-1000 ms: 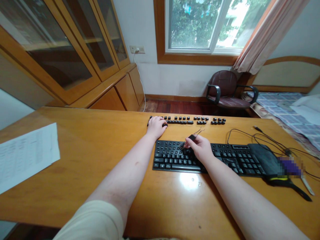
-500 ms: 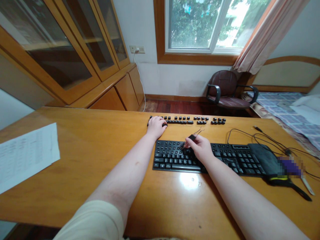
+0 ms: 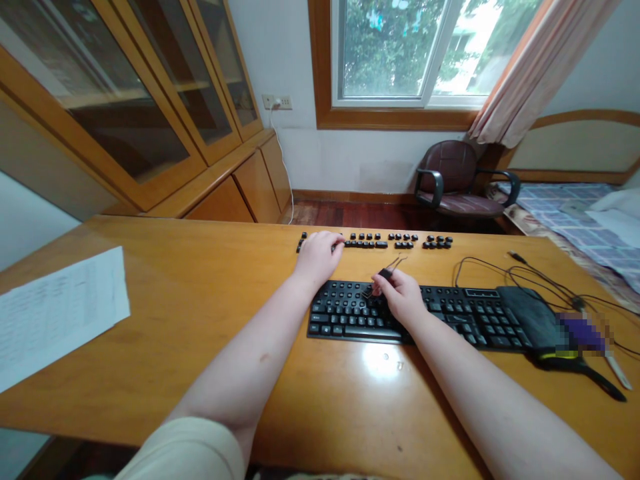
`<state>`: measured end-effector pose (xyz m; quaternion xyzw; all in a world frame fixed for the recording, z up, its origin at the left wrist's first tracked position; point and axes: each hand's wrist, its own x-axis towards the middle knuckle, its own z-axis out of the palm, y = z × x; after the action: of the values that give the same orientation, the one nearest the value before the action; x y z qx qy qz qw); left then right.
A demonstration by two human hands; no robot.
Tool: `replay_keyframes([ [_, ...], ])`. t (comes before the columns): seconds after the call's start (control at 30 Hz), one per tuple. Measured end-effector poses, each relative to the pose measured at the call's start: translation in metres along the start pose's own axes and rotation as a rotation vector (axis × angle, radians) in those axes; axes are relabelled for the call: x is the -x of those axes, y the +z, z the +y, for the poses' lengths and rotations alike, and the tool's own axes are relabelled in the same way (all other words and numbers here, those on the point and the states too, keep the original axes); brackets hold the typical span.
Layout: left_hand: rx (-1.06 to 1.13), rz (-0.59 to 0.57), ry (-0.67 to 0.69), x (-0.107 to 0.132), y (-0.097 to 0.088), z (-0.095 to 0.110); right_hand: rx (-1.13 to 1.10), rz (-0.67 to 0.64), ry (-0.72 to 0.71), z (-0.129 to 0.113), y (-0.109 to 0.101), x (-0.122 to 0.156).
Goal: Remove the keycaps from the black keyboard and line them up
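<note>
A black keyboard (image 3: 450,317) lies on the wooden desk (image 3: 200,293). Behind it runs a row of loose black keycaps (image 3: 395,240). My right hand (image 3: 400,297) hovers over the keyboard's middle, fingers pinched on a small black wire keycap puller (image 3: 386,275) whose tip touches the keys. My left hand (image 3: 320,255) rests on the left end of the keycap row, fingers curled over a cap; whether it grips one I cannot make out.
A printed sheet of paper (image 3: 55,313) lies at the desk's left edge. A dark cloth (image 3: 530,317), black cables (image 3: 505,270) and a pen-like tool (image 3: 615,373) crowd the right. A chair (image 3: 460,180), a bed and wooden cabinets stand beyond the desk.
My left hand slid slightly right along the keycap row. The right hand and puller stayed in place; the view shifted a little.
</note>
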<state>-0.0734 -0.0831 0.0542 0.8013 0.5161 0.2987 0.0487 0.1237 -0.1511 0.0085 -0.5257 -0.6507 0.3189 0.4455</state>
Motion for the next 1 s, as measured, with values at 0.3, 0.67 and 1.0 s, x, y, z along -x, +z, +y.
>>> replay_keyframes([
  [0.3, 0.06, -0.385, 0.056, 0.064, 0.025, 0.052, 0.326, -0.222, -0.108, -0.021, -0.025, -0.01],
  [0.67, 0.062, -0.37, 0.071, 0.068, 0.033, 0.045, 0.405, -0.225, -0.109, -0.009, -0.017, 0.0],
  [1.0, 0.078, -0.362, 0.081, 0.067, 0.036, 0.042, 0.514, -0.187, -0.137, -0.006, -0.015, -0.006],
])
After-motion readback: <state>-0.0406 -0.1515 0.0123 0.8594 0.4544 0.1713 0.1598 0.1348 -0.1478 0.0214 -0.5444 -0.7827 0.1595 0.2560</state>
